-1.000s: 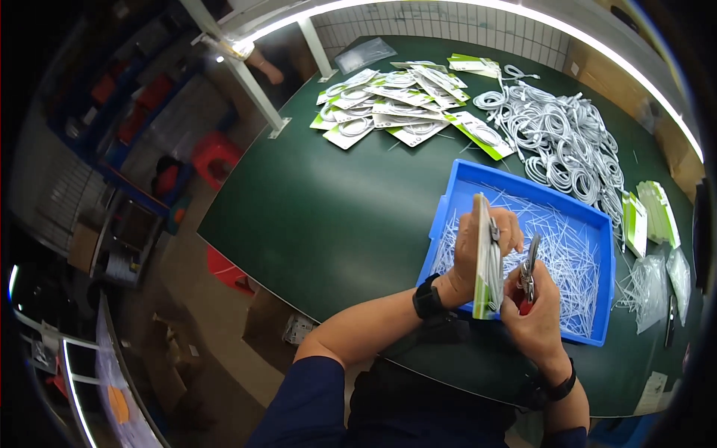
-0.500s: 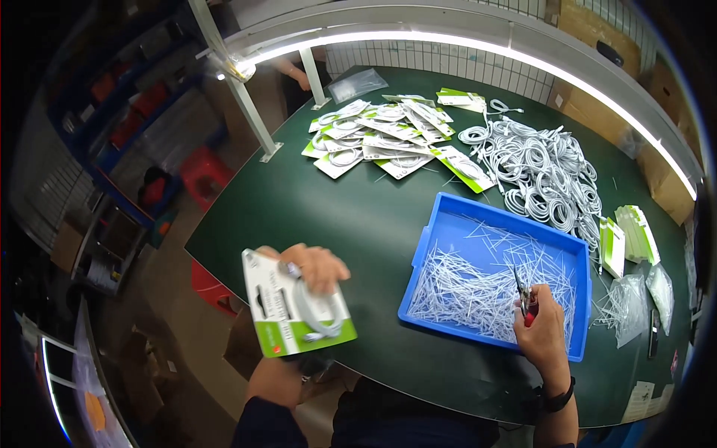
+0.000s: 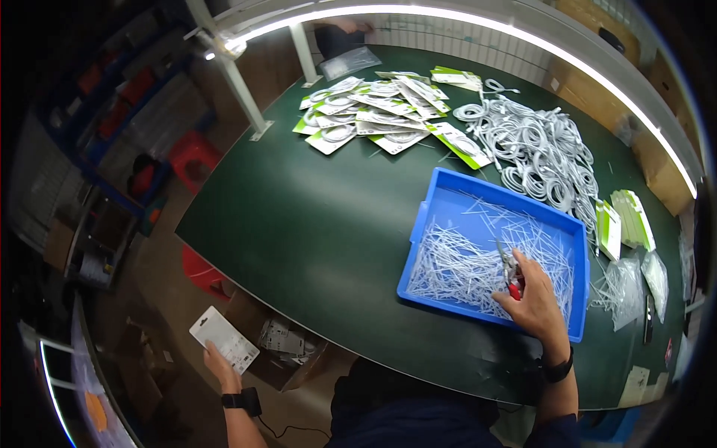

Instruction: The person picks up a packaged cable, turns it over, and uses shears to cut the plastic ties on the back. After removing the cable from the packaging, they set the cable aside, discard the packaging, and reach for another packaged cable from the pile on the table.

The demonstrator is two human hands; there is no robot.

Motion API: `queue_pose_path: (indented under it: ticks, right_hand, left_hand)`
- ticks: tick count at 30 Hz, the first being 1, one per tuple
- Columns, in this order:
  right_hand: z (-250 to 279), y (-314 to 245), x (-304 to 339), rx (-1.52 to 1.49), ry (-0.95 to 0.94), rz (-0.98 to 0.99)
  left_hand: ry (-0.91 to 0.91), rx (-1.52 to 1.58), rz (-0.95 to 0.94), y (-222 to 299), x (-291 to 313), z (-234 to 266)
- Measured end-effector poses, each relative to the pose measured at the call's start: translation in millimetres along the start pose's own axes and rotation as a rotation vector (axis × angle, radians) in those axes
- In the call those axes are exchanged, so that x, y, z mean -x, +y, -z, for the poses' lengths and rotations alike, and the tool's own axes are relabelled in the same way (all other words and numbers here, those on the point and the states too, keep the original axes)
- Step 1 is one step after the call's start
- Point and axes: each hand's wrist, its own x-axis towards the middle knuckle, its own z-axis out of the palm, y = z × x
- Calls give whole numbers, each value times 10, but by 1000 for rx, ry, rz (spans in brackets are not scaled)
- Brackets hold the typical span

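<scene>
The left hand (image 3: 218, 364) held a flat white card package (image 3: 223, 339) pinched low beside the dark green table (image 3: 314, 224), over a cardboard box (image 3: 276, 347). The right hand (image 3: 532, 299) gripped red-handled snips (image 3: 509, 270) inside the blue plastic tray (image 3: 493, 205) of white ties (image 3: 463, 261). Judging by this, a finished pack was being set down; releasing it squarely over the box seemed next.

Your right hand (image 3: 532, 299) rests in the blue tray (image 3: 426, 224) of white ties (image 3: 455, 265), gripping red-handled snips (image 3: 510, 272). Your left hand (image 3: 221, 367) holds a white card (image 3: 222, 340) low beside the green table (image 3: 314, 216), above a box (image 3: 280, 347).
</scene>
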Motion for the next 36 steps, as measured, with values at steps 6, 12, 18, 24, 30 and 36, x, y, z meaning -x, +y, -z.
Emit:
queue_pose_path:
  ticks: [6, 12, 18, 24, 30, 36]
  right_hand:
    - [124, 81, -222, -231, -127, -165]
    - [194, 191, -229, -357, -77, -186]
    - [305, 672, -218, -374, -67, -138]
    - [609, 899, -380, -259, -145, -175]
    - [519, 1161, -380, -330, -125, -176]
    - [505, 1196, -435, -406, -102, -168]
  left_hand:
    - [169, -92, 128, -16, 104, -344]
    - [-40, -62, -444, 1319, 2, -1536]
    - [-1000, -186, -766, 2262, 467, -4081]
    - [-1500, -526, -1298, 2377, 1156, -6304]
    - [-1652, -694, -1844, 2082, 1401, -7334]
    - [-1702, -880, -1853, 1848, 1402, -7666]
